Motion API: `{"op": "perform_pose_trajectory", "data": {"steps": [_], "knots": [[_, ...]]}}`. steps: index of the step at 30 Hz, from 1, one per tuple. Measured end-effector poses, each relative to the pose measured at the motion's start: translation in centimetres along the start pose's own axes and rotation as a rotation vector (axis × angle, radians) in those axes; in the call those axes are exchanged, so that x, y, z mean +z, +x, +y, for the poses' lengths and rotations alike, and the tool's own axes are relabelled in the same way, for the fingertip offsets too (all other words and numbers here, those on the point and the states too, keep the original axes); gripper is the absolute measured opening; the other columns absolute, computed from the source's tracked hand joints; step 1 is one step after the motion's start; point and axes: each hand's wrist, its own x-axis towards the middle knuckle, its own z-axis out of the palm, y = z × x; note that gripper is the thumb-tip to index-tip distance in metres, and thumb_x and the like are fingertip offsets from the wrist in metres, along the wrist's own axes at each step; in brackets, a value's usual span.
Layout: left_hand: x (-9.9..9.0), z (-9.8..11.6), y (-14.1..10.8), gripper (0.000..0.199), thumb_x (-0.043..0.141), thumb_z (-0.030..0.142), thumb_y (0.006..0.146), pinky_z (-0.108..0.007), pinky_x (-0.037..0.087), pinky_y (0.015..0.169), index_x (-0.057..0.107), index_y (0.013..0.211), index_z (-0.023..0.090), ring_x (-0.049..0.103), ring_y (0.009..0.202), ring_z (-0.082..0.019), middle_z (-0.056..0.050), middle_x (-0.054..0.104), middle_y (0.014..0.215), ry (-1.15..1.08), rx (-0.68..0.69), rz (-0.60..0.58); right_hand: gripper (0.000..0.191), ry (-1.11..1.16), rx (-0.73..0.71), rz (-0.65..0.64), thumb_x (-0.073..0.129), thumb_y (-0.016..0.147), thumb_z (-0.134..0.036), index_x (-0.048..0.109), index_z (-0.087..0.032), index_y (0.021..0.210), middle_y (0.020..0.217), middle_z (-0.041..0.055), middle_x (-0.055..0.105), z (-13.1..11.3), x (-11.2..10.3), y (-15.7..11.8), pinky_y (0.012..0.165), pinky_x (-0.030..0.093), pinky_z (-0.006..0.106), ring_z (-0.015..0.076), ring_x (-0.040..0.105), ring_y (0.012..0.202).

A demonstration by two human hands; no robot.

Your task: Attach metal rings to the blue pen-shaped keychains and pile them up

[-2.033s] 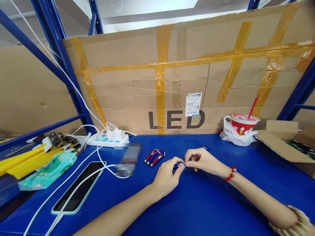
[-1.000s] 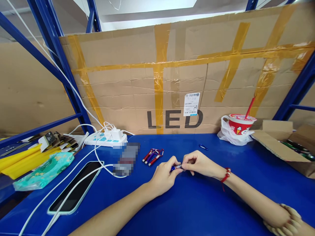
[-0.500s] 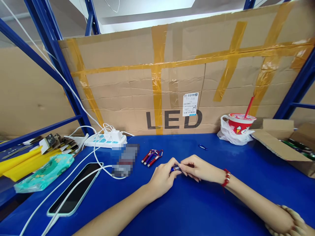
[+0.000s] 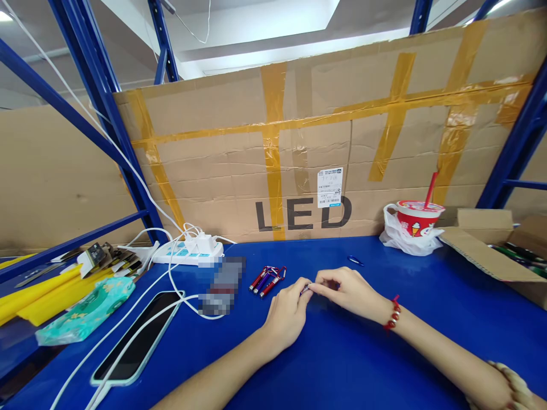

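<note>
A cardboard sheet (image 4: 213, 176) printed "LED" stood upright along the far edge of a blue tabletop (image 4: 342, 370). By the right edge sat an open carton (image 4: 487, 256), its flap folded out toward the middle. A phone (image 4: 139, 339) lay slantwise near the left edge, white cable across it, and a white power strip (image 4: 188, 252) sat by the far left corner. Toward the far right corner, a red-and-white cup (image 4: 419, 218) with a straw stood in a crumpled plastic bag (image 4: 408, 242).

The left hand (image 4: 284, 316) and right hand (image 4: 352, 293) met mid-table, fingertips just touching or nearly so. Beyond the left hand, well short of the far edge, lay a cluster of red and purple keychain lights (image 4: 267, 281). Nearer the far edge, beyond the right hand, lay a blue clip (image 4: 355, 261).

Smallest to the eye was a metallic barrel (image 4: 305, 288), mostly hidden. It lay between the left thumb and forefinger, which pinched it; the right thumb and forefinger, pressed together, pinched its right-hand end.
</note>
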Motion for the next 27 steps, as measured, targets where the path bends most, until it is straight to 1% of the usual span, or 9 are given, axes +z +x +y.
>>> {"op": "perform_pose_trajectory", "data": {"steps": [3,5,9,12,14,17,21,23,27], "knots": [[0.1,-0.4,0.2,0.022,0.029,0.032,0.091,-0.021,0.033,0.057,0.048,0.091,0.02,0.048,0.061,-0.012,0.002,0.051,0.067,-0.028,-0.029,0.038,0.032,-0.048,-0.063,0.131,0.05,0.079,-0.05,0.062,-0.023,0.091,0.073,-0.0009,0.059,0.2,-0.3,0.1,0.051,0.035,0.019,0.0074,0.048,0.052],[0.2,-0.6,0.3,0.022,0.028,0.031,0.091,-0.022,0.033,0.059,0.047,0.091,0.02,0.048,0.063,-0.012,0.001,0.051,0.069,-0.039,-0.041,0.066,0.031,-0.044,-0.128,0.166,0.05,0.08,-0.048,0.063,-0.024,0.096,0.079,0.0004,0.059,0.4,-0.2,0.1,0.052,0.037,0.019,0.0062,0.047,0.051],[0.2,-0.6,0.4,0.02,0.03,0.03,0.09,-0.023,0.034,0.062,0.047,0.088,0.02,0.048,0.069,-0.013,0.0,0.051,0.075,-0.016,-0.047,0.082,0.028,-0.024,-0.235,0.197,0.048,0.083,-0.044,0.067,-0.024,0.091,0.084,0.0027,0.058,1.0,0.0,0.0,0.056,0.039,0.02,0.0067,0.049,0.055],[0.1,-0.4,0.3,0.02,0.031,0.03,0.09,-0.023,0.034,0.063,0.047,0.086,0.02,0.047,0.072,-0.013,0.0,0.052,0.078,-0.001,-0.023,0.059,0.03,-0.003,-0.28,0.223,0.048,0.083,-0.044,0.068,-0.023,0.089,0.083,0.0044,0.057,1.2,0.0,0.0,0.061,0.041,0.022,0.0092,0.052,0.062],[0.1,-0.3,0.2,0.02,0.03,0.031,0.09,-0.023,0.034,0.064,0.047,0.087,0.02,0.047,0.074,-0.014,-0.001,0.051,0.078,-0.004,0.012,0.032,0.03,0.021,-0.297,0.239,0.049,0.083,-0.044,0.069,-0.022,0.087,0.081,0.0048,0.057,1.2,-0.1,0.1,0.062,0.042,0.022,0.01,0.052,0.064],[0.0,-0.5,0.2,0.02,0.029,0.03,0.091,-0.023,0.035,0.066,0.046,0.087,0.019,0.046,0.074,-0.013,0.0,0.051,0.077,-0.025,0.072,-0.015,0.029,0.062,-0.298,0.227,0.052,0.081,-0.044,0.069,-0.022,0.082,0.079,0.0047,0.057,1.1,-0.3,0.2,0.058,0.041,0.022,0.0097,0.052,0.062],[0.0,-0.9,0.3,0.022,0.026,0.029,0.091,-0.023,0.035,0.066,0.045,0.086,0.019,0.045,0.073,-0.013,0.0,0.049,0.075,-0.054,0.131,-0.071,0.028,0.138,-0.239,0.156,0.055,0.078,-0.044,0.069,-0.02,0.077,0.079,0.0043,0.056,1.1,-0.6,0.3,0.051,0.04,0.02,0.0074,0.049,0.054],[-0.1,-0.9,0.3,0.023,0.026,0.029,0.092,-0.022,0.034,0.066,0.045,0.086,0.018,0.045,0.072,-0.012,0.0,0.049,0.074,-0.057,0.14,-0.081,0.028,0.191,-0.212,0.127,0.058,0.076,-0.044,0.069,-0.019,0.077,0.078,0.0042,0.055,1.2,-0.6,0.3,0.048,0.04,0.02,0.0065,0.048,0.051],[-0.1,-0.9,0.2,0.023,0.027,0.028,0.092,-0.021,0.034,0.065,0.046,0.087,0.018,0.044,0.071,-0.011,0.001,0.048,0.072,-0.088,0.162,-0.073,0.028,0.275,-0.189,0.116,0.059,0.074,-0.043,0.068,-0.017,0.077,0.078,0.0045,0.054,1.3,-0.5,0.3,0.043,0.04,0.019,0.0056,0.048,0.048]]}}
